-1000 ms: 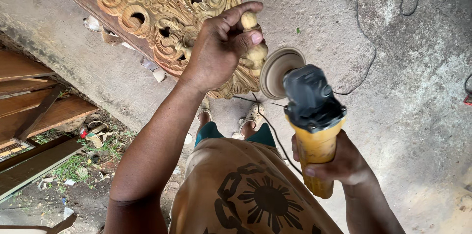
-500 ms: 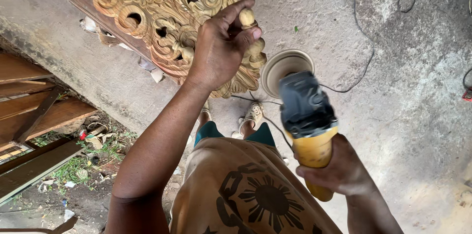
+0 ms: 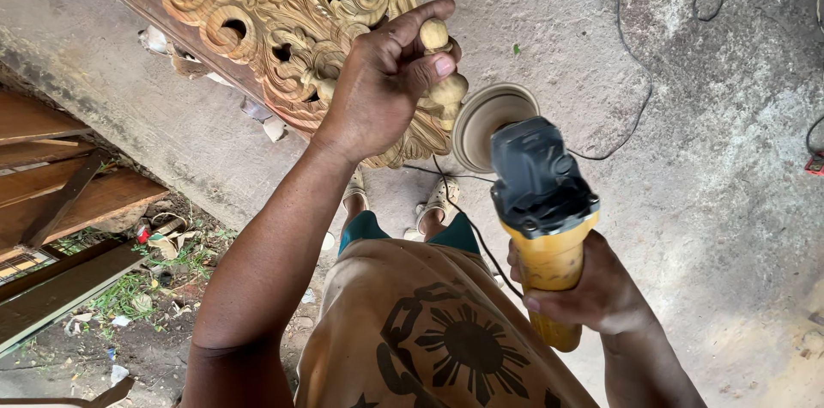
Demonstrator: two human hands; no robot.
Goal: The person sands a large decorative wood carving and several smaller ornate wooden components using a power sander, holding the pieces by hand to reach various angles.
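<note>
The person stands on a rough concrete floor (image 3: 712,159), looking straight down over a tan shirt with a dark sun print (image 3: 446,339). The left hand (image 3: 382,90) is wrapped around the turned knob end of a carved wooden panel (image 3: 257,13), thumb and fingers closed over the rounded finial (image 3: 435,35); its grip is tight on the wood. The panel is pale, pierced with round holes and scrollwork, and it runs from the upper left edge of the view down to that hand, held above the floor over a darker board (image 3: 180,22) below it.

The right hand (image 3: 592,292) is closed around the yellow body of a power sander (image 3: 541,202), its grip full round the handle. The tool's dark grey head points up and away, and its round pad (image 3: 489,120) sits just beside the lower end of the carving, close by the left hand's fingers; whether the pad touches the wood I cannot tell. A thin black cord (image 3: 635,73) trails across the floor toward the top right corner.

Two sandalled feet (image 3: 438,198) show below the panel. At the left edge of the floor lie brown planks (image 3: 60,193) over dirt, weeds and scraps of litter.
</note>
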